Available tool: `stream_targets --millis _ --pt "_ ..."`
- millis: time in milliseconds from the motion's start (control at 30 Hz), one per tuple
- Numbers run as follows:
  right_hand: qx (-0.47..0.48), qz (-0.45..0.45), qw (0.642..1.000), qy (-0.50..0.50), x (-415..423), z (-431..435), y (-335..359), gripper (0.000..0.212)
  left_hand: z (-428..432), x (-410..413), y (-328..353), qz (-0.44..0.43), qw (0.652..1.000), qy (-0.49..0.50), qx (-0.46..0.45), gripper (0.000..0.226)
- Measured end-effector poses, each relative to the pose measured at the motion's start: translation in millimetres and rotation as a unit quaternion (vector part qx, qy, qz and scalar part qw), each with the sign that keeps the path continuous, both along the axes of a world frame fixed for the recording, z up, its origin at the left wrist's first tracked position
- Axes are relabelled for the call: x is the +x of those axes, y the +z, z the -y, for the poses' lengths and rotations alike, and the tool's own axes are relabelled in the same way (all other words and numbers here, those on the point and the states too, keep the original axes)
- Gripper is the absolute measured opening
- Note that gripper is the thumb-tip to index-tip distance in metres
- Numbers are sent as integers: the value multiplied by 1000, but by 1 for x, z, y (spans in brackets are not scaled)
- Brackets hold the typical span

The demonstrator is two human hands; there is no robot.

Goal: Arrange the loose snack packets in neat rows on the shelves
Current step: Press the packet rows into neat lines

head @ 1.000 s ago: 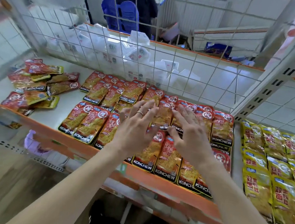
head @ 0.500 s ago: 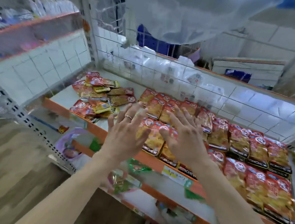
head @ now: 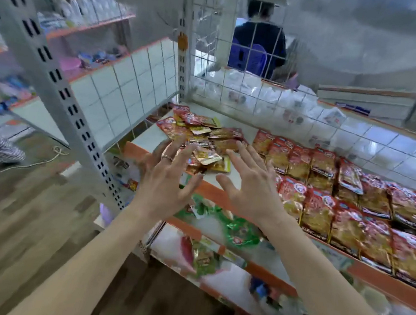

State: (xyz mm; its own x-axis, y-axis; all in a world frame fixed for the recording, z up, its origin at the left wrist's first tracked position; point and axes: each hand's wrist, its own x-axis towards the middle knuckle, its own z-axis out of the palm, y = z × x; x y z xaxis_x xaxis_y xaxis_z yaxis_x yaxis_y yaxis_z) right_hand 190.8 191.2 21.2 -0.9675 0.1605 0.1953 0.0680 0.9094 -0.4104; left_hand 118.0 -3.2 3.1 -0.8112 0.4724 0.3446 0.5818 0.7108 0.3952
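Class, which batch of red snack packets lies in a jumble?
The loose pile at the left end of the shelf; the rowed packets to its right overlap neatly.

A: What sort of place is this?
B: A shop — slotted steel uprights, orange-edged shelves, wire-mesh backs. Right of the fingers, identical red snack packets lie in rows; just beyond them, a loose heap; bottles shelved far up-left.
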Motion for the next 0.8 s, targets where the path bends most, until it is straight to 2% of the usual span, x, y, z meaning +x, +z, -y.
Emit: stream_targets --millis 433,667,800 --pt "-2 3 1000 19 -40 12 -2 61 12 -32 -7 45 997 41 -48 74" --pt "-39 7 999 27 -58 -7 -7 61 -9 -50 -2 63 995 52 -53 68" --pt "-29 18 999 43 -72 -21 -8 61 -18 -53 2 66 994 68 -45 66"
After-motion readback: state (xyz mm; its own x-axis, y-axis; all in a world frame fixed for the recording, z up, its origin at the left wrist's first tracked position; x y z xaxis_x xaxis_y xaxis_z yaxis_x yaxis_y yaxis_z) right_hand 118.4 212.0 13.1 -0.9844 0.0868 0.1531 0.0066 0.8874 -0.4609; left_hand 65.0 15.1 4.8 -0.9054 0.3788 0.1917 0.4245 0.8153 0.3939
